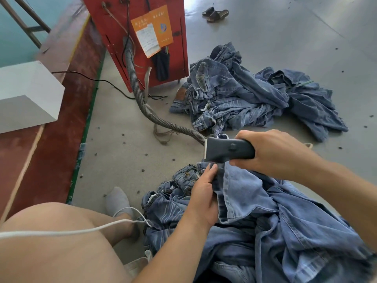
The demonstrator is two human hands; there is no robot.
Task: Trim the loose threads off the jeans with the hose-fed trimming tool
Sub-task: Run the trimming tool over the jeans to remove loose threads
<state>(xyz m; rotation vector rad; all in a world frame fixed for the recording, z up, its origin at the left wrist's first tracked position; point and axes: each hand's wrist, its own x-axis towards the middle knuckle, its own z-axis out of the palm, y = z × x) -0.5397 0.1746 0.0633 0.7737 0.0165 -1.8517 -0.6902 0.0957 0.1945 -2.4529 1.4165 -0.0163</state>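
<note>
Two heaps of blue denim jeans on the grey floor point(265, 48): near heap point(285, 221) across the lap, far heap point(244, 92) just right of the red metal cabinet point(114, 27). One dark grey handheld trimming tool point(228, 150) with a pale blade edge at its left end, held level just above the near heap. One grey ribbed hose point(132, 78), running from the cabinet front down across the floor to the tool's head. One orange paper notice point(152, 31) on the cabinet face. One pair of dark sandals point(215, 14) far off on the floor. One white box-shaped block point(26, 94) on the red-brown ledge at left. One white cord point(61, 231) across the bare knee. One grey-socked foot point(119, 201) beside the near heap. Many small dark specks scattered over the floor.

Right hand point(271, 152): clenched round the rear of the trimming tool, fingers wrapped over the top, thumb underneath.

Left hand point(202, 197): grasping a raised fold of denim from the near heap, thumb pointing up along the cloth, thumb tip just under the tool's blade end. Fingers hidden behind the fabric.
</note>
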